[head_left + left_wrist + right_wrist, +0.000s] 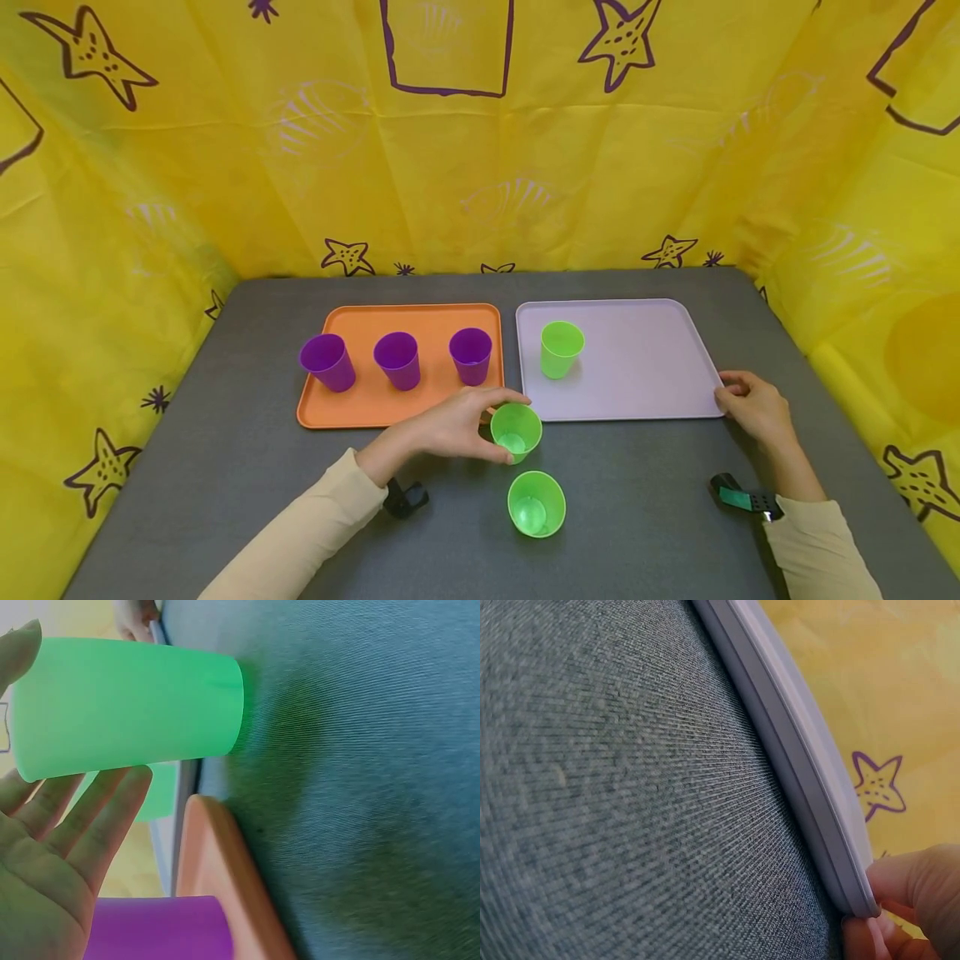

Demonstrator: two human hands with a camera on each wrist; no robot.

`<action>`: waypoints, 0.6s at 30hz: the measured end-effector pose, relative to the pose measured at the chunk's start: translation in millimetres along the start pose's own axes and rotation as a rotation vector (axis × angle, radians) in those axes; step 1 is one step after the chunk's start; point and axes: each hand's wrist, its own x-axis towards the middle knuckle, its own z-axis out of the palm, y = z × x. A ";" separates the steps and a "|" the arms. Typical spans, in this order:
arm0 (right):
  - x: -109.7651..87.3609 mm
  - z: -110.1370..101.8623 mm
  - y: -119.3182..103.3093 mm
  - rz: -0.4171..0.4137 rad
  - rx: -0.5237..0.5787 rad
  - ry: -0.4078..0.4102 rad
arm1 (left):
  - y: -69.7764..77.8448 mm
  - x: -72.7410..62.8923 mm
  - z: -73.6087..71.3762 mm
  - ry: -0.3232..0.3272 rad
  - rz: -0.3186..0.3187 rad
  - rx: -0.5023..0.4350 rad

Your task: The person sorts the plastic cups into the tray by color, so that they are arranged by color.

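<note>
My left hand [459, 425] holds a green plastic cup [135, 705] between thumb and fingers, near the front right corner of the orange tray [360, 412]. The cup's base is close to the table; whether it touches is hard to tell. A second green cup [536, 504] stands on the table just in front of it. Another green cup [561, 350] stands upright on the left part of the lavender tray [637, 367]. My right hand [757, 412] pinches that tray's front right corner, its thumb and fingers on the rim [855, 881] in the right wrist view.
Three purple cups, left [330, 363], middle [397, 360] and right [471, 356], stand in a row on the orange tray. The two trays lie side by side on a dark grey table [630, 508]. Yellow patterned cloth [450, 192] hangs around the table's back and sides.
</note>
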 end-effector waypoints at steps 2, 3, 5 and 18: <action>0.0 -0.1 -0.1 0.000 0.001 0.000 | 3.5 2.3 -2.4 -0.011 -0.007 -0.019; 0.0 -0.1 -0.1 0.000 0.002 0.000 | 5.4 3.6 -3.8 -0.015 -0.009 -0.028; 0.0 -0.1 0.0 0.000 0.001 0.000 | 9.7 6.8 -7.0 -0.022 -0.012 -0.038; 0.0 -0.5 0.3 0.000 -0.006 -0.004 | 49.8 45.7 -29.4 -0.020 0.142 0.204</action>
